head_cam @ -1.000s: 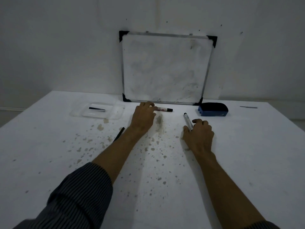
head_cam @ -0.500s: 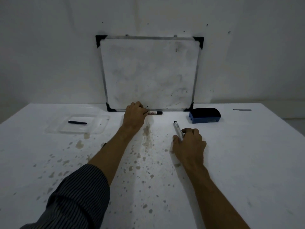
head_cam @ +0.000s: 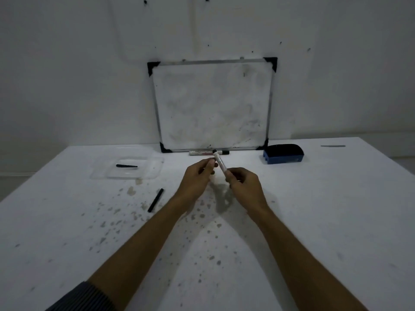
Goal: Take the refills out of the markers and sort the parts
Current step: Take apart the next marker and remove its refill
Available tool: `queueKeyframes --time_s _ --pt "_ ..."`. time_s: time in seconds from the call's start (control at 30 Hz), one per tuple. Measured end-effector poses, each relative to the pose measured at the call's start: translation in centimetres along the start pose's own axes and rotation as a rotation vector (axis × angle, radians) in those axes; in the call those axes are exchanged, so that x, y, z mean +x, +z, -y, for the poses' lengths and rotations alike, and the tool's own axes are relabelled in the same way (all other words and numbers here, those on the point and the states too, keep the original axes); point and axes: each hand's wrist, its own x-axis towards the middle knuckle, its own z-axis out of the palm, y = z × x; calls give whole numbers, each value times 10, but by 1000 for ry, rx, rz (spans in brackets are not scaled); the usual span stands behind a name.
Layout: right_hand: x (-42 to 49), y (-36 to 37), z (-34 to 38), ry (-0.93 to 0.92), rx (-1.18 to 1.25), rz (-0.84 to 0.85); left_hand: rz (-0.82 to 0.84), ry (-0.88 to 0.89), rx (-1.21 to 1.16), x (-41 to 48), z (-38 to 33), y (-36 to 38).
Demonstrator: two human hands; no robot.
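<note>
A white marker (head_cam: 219, 162) with a black cap is held up above the table, tilted, cap end pointing away. My right hand (head_cam: 243, 185) grips its near end. My left hand (head_cam: 197, 178) pinches the barrel near the cap end with its fingertips. A second white marker (head_cam: 208, 152) lies on the table along the foot of the whiteboard. A black refill (head_cam: 126, 166) lies inside a clear plastic tray (head_cam: 148, 173) at the left. Another black stick-like part (head_cam: 155, 200) lies loose on the table left of my left forearm.
A whiteboard (head_cam: 213, 104) leans on the wall at the back of the white, ink-spotted table (head_cam: 314, 221). A blue and black eraser (head_cam: 283, 154) stands at its right. A thin grey strip (head_cam: 332, 145) lies at the far right edge.
My right hand has lifted the marker off the table. My left hand has left the marker by the whiteboard and come over to the raised marker's cap end.
</note>
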Motion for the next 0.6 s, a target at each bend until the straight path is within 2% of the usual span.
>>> queueKeyframes --time_s 0.07,0.2,0.27,0.4,0.47,0.6 --pt "-12 7 9 10 33 112 -49 -55 -155 -13 -3 -5" --pt "-27 11 18 -23 49 342 -93 -94 -312 -28 1 -23" --pt "-30 16 18 -21 46 339 -75 -114 -401 -37 6 -33" --pt "-29 24 13 -104 -10 122 80 -68 -229 -56 10 -40" --pt "-28 19 13 -145 -21 92 175 -61 -172 -60 4 -38" --pt "-25 10 12 -209 -152 79 277 64 148 -63 0 -33"
